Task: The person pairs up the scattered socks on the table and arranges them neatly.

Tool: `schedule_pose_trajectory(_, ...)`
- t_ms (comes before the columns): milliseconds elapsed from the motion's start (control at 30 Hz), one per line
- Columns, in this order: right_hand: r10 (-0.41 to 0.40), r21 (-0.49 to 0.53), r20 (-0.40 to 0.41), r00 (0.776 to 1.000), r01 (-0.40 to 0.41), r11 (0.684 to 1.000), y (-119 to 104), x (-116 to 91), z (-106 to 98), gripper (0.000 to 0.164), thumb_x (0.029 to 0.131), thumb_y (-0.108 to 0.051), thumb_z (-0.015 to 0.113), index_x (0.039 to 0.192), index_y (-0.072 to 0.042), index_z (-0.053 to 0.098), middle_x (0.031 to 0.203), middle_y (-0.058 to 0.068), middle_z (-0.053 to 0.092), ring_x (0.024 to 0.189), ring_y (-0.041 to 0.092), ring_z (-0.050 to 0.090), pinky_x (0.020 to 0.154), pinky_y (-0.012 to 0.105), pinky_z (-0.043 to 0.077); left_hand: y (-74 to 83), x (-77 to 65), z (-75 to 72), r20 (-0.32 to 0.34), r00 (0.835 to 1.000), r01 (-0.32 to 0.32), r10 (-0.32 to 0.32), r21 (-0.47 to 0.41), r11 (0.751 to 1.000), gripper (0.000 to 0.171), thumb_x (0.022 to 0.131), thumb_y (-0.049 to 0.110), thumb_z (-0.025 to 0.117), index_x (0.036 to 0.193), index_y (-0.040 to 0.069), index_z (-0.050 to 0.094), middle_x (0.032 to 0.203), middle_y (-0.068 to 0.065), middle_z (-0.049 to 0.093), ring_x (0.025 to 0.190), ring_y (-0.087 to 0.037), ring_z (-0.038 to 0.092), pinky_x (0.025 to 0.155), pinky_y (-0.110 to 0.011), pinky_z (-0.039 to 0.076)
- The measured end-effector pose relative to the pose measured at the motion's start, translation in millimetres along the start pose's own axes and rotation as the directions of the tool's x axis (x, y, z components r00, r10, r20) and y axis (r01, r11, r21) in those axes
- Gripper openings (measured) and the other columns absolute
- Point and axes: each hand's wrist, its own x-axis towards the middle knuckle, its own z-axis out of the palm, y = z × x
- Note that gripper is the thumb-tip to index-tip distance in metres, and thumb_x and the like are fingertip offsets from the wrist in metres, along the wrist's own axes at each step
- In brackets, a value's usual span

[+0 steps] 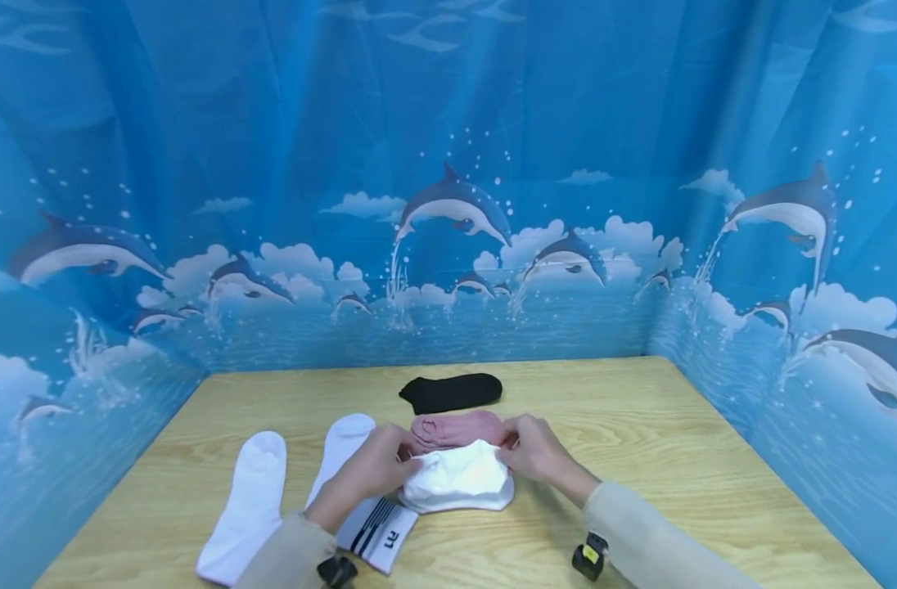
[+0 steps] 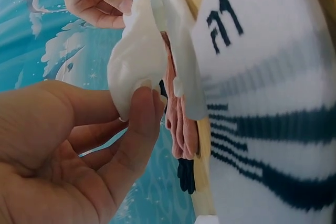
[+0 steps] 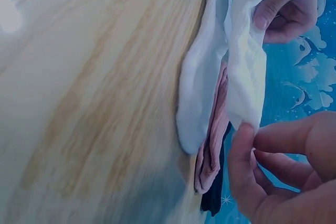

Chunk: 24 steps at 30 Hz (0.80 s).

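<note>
A short white sock (image 1: 463,468) is held up by its two ends, above another white sock (image 1: 459,501) lying on the table. My left hand (image 1: 378,462) pinches one end between thumb and fingers, as the left wrist view shows with the lifted sock (image 2: 137,51). The other end is pinched by my right hand (image 1: 538,450); in the right wrist view thumb and forefinger grip the sock's tip (image 3: 247,87). Just behind lie folded pink socks (image 1: 456,429), partly covered by the hands and the white sock.
Black socks (image 1: 452,393) lie at the back of the wooden table (image 1: 640,458). To the left are a long white sock (image 1: 248,507) and a striped white sock (image 1: 378,532), the latter partly under my left forearm. A dolphin-printed curtain (image 1: 448,123) encloses the table's back and sides.
</note>
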Motion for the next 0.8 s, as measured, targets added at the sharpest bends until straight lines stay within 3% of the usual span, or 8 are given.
schedule_pose_trajectory(300, 0.036, -0.021, 0.032, 0.999, -0.035, 0.999, 3.1, -3.1, 0.9, 0.012, 0.082, 0.009, 0.073, 0.084, -0.003, 0.073, 0.076, 0.005, 0.066, 0.063, 0.013, 0.06, 0.054, 0.022, 0.052, 0.7, 2.0, 6.7, 0.007, 1.0, 0.024, -0.024, 0.011, 1.0, 0.004, 0.092, 0.004, 0.072, 0.088, 0.003, 0.073, 0.07, -0.002, 0.063, 0.056, -0.011, 0.058, 0.05, -0.025, 0.05)
schedule_pose_trajectory(567, 0.022, -0.016, 0.051, 0.998, -0.021, 1.0, 5.2, -6.2, 1.9, 0.014, 0.08, 0.011, 0.071, 0.082, -0.003, 0.072, 0.073, 0.005, 0.066, 0.059, 0.013, 0.059, 0.051, 0.02, 0.051, 2.4, 3.0, 9.5, 0.01, 0.997, 0.081, -0.082, 0.04, 0.996, 0.004, 0.092, 0.007, 0.074, 0.088, 0.006, 0.072, 0.071, -0.002, 0.063, 0.056, -0.012, 0.059, 0.05, -0.026, 0.051)
schedule_pose_trajectory(800, -0.002, -0.011, 0.056, 0.998, 0.003, 1.0, 7.7, -8.0, 3.7, 0.014, 0.079, 0.012, 0.072, 0.082, -0.002, 0.072, 0.072, 0.005, 0.065, 0.06, 0.013, 0.059, 0.05, 0.02, 0.051, 0.4, 2.8, 10.2, -0.006, 0.997, 0.072, -0.072, 0.056, 0.996, 0.006, 0.091, 0.006, 0.074, 0.086, 0.006, 0.071, 0.069, -0.001, 0.063, 0.057, -0.011, 0.058, 0.05, -0.024, 0.049)
